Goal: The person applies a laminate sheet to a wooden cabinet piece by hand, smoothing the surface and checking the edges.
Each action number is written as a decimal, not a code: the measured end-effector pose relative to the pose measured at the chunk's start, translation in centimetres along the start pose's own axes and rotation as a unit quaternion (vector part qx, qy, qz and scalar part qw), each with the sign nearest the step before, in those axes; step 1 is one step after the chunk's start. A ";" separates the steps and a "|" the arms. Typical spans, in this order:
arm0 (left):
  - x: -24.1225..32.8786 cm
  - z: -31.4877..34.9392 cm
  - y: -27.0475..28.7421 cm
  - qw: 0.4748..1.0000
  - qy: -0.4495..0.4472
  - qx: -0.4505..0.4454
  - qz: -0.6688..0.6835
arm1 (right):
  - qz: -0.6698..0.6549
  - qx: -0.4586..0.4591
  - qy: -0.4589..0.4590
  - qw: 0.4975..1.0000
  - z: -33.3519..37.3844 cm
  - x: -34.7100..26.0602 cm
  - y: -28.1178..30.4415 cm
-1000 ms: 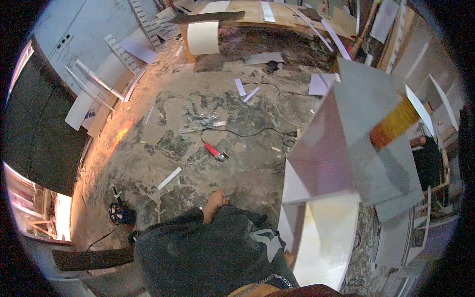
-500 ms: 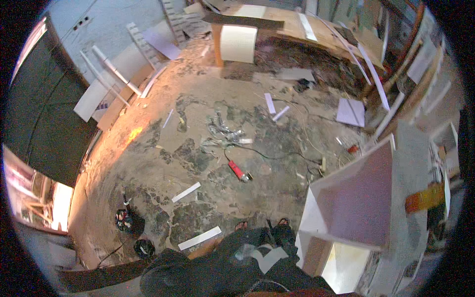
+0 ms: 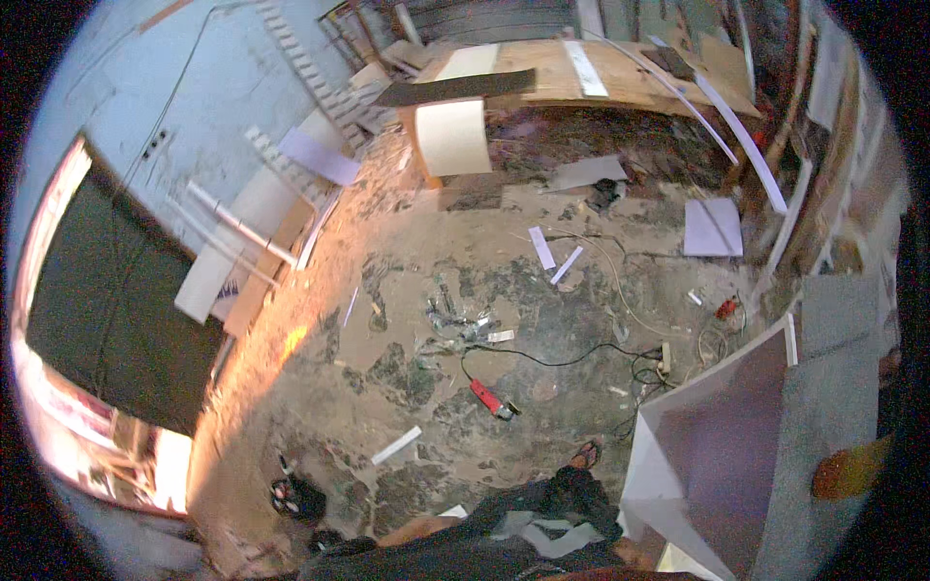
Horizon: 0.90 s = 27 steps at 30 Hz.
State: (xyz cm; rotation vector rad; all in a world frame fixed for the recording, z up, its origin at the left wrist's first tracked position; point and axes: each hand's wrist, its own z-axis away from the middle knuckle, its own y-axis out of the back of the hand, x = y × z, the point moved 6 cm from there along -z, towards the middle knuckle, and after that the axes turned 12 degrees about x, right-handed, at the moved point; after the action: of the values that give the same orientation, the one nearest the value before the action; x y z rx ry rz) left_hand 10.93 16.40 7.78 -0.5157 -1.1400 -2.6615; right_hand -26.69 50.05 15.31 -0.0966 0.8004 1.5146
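Observation:
My left forearm and hand [image 3: 422,530] show as a bare tan stretch between the dark sleeve and my dark trousers [image 3: 572,494] at the lower edge. The fingers are blurred against the cloth, so what they touch is unclear. A white strip [image 3: 453,511] on the floor is nearest to this hand and partly covered. My right hand is out of sight. A sandalled foot [image 3: 585,454] stands beyond the trousers. On the floor ahead lies a red angle grinder [image 3: 492,398] with a black cable.
An open white box-like panel structure [image 3: 712,436] stands close at the right. A wooden worktable [image 3: 542,77] spans the back. Loose strips [image 3: 396,444], clear plastic scraps [image 3: 455,320] and cables [image 3: 572,360] lie on the floor. Panels [image 3: 242,242] lean along the left wall by a dark doorway.
The whole scene has shifted down and to the right as my head turned and tilted. The near white strip is now mostly covered by my body. The grinder lies still.

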 end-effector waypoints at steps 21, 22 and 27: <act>35.6 -17.5 5.2 0.858 -0.270 -0.298 -0.320 | -0.336 0.157 -0.128 0.920 3.2 -8.3 2.8; 37.5 -19.1 5.9 0.833 -0.289 -0.316 -0.350 | -0.350 0.168 -0.131 0.912 2.5 -9.7 1.9; 47.5 -26.2 9.9 0.668 -0.364 -0.392 -0.516 | -0.398 0.213 -0.150 0.880 -0.5 -18.4 -0.8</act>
State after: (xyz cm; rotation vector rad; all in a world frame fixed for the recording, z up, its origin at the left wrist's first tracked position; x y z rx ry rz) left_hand -35.83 -11.65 16.13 -1.5933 -0.1753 -4.1471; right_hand -23.53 34.22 24.14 0.1265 0.6980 0.5338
